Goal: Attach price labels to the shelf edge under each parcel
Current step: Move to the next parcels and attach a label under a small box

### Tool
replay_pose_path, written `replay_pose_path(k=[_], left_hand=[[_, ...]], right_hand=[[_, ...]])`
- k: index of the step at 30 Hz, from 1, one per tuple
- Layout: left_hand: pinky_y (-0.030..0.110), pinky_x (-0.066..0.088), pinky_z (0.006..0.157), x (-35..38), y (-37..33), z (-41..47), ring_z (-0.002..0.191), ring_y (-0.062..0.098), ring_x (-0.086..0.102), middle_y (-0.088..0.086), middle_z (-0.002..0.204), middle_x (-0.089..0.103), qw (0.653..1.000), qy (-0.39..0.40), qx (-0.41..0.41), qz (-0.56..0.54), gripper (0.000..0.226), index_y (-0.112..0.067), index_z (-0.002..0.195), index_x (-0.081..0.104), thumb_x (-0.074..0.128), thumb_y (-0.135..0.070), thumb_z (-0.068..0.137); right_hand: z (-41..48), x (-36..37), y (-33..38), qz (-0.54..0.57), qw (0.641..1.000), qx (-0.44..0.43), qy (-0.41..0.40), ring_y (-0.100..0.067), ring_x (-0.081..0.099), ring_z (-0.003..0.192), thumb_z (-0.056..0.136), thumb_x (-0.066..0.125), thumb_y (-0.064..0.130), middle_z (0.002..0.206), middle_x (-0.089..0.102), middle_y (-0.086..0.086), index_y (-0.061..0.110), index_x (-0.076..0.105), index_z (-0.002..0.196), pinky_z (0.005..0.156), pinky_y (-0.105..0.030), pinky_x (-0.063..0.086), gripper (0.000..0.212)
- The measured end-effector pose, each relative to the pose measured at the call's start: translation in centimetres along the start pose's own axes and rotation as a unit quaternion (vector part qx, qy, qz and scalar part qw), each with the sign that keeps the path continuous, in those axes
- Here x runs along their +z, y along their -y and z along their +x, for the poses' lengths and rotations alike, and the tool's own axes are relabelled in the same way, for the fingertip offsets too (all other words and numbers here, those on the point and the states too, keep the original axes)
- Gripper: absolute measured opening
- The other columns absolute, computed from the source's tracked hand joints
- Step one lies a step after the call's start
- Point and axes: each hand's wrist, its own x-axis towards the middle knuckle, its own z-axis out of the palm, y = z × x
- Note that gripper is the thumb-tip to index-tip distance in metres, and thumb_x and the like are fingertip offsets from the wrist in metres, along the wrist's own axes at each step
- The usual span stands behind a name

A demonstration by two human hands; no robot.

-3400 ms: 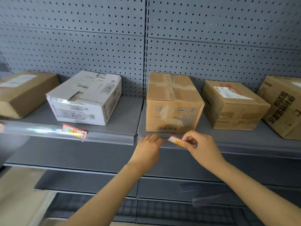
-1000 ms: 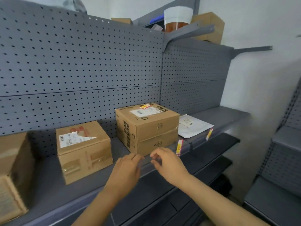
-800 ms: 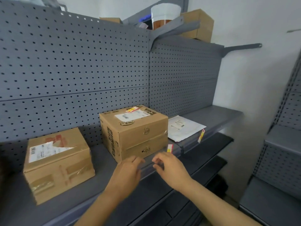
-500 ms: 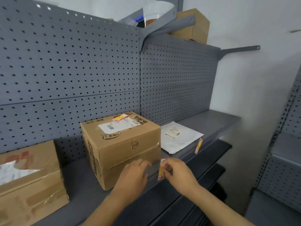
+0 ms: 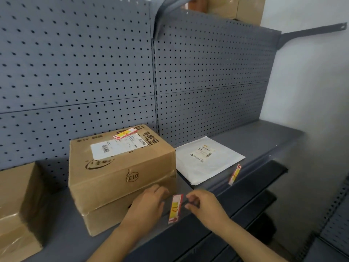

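Observation:
A brown cardboard parcel (image 5: 120,173) with a white shipping slip stands on the grey shelf. Below its right corner a red and yellow price label (image 5: 175,208) sits upright against the shelf edge strip (image 5: 211,193). My left hand (image 5: 145,207) curls over the strip just left of the label, against the parcel's front. My right hand (image 5: 204,205) pinches with thumb and forefinger at the label's right side. A flat white mailer (image 5: 205,157) lies to the right, with a second label (image 5: 234,174) on the edge under it. A third label (image 5: 124,133) lies on top of the parcel.
Another taped cardboard box (image 5: 17,205) stands at the left. Grey pegboard (image 5: 94,72) backs the shelf. Lower shelves (image 5: 255,195) jut out beneath. A white wall (image 5: 311,91) closes the right end, and a second shelf unit (image 5: 336,224) stands at the far right.
My view has shifted right along the shelf, from the earlier parcels to this one. Both hands dropped to the edge below it, and the label now stands between them on the strip.

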Motion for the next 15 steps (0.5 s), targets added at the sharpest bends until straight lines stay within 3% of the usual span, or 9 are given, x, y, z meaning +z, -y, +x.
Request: replay_pose_path(k=[9, 15], left_hand=[[0.033, 0.050, 0.078, 1.1, -0.6, 0.3, 0.097, 0.016, 0.059, -0.003, 0.109, 0.060, 0.999, -0.001, -0.046, 0.013, 0.025, -0.023, 0.109, 0.062, 0.058, -0.014, 0.085], [0.028, 0.051, 0.071, 0.7, -0.4, 0.4, 0.090, 0.016, 0.062, -0.003, 0.106, 0.064, 0.998, -0.029, -0.052, 0.016, 0.020, -0.020, 0.105, 0.064, 0.061, -0.015, 0.086]], right_hand=[[2.1, 0.8, -0.3, 0.030, 0.997, -0.055, 0.046, 0.003, 0.049, 0.074, 0.078, 0.074, 0.025, 0.087, 0.050, 0.010, 0.022, 0.070, 0.089, 0.074, -0.017, 0.043, 0.012], [2.6, 0.2, 0.1, 0.038, 0.994, -0.060, 0.083, 0.001, 0.052, 0.072, 0.082, 0.071, 0.023, 0.090, 0.053, 0.007, 0.016, 0.070, 0.091, 0.064, -0.007, 0.039, 0.011]])
